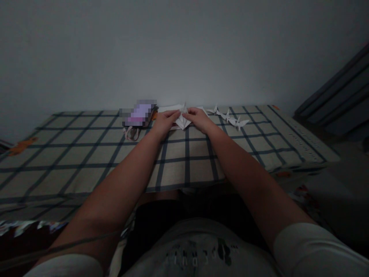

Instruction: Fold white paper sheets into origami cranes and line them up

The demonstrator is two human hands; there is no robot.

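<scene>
Both my hands rest on a partly folded piece of white paper (183,121) lying on a checked cloth-covered surface (86,157). My left hand (165,121) presses the paper's left side with its fingers bent and pinched at the top fold. From the right, my right hand (198,117) pinches the same fold, fingertips nearly touching the left hand's. More flat white paper (170,108) lies just behind the hands.
Several finished white paper cranes (232,119) stand in a row to the right of my hands. A blurred purple object (139,114) with a strap lies to the left. A plain wall rises behind. A dark striped fabric (337,104) is at far right.
</scene>
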